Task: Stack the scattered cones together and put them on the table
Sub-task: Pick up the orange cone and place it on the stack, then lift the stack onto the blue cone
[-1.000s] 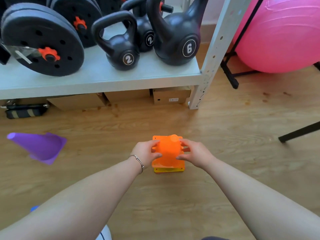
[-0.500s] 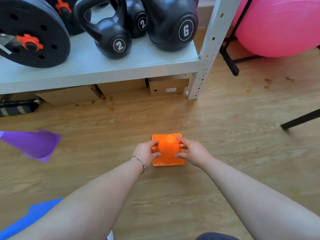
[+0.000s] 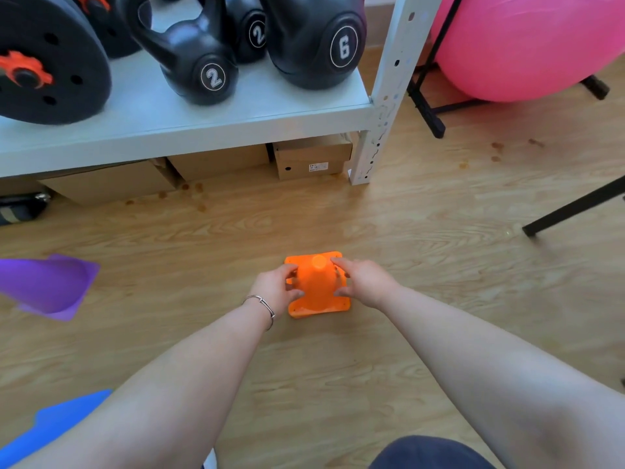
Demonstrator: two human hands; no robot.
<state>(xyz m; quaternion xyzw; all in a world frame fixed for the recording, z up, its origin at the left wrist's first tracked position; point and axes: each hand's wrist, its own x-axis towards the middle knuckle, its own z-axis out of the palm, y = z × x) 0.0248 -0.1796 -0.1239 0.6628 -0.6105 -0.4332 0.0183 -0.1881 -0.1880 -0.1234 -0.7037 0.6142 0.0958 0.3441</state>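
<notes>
An orange cone (image 3: 318,289) stands upright on the wooden floor at the centre, with a second base edge showing beneath it, so it looks stacked on another cone. My left hand (image 3: 275,289) grips its left side and my right hand (image 3: 367,282) grips its right side. A purple cone (image 3: 47,286) lies on its side on the floor at the far left. A blue cone (image 3: 50,424) lies at the lower left, partly hidden by my left arm.
A grey shelf (image 3: 209,125) carries black kettlebells (image 3: 199,69) and weight plates (image 3: 44,66), with cardboard boxes (image 3: 311,157) beneath. A pink exercise ball (image 3: 527,42) sits at the back right. A black furniture leg (image 3: 571,208) crosses the floor at right.
The orange cone went down onto a yellow-edged base below it and now sits low on the floor. The view has shifted closer; the blue cone came into sight.
</notes>
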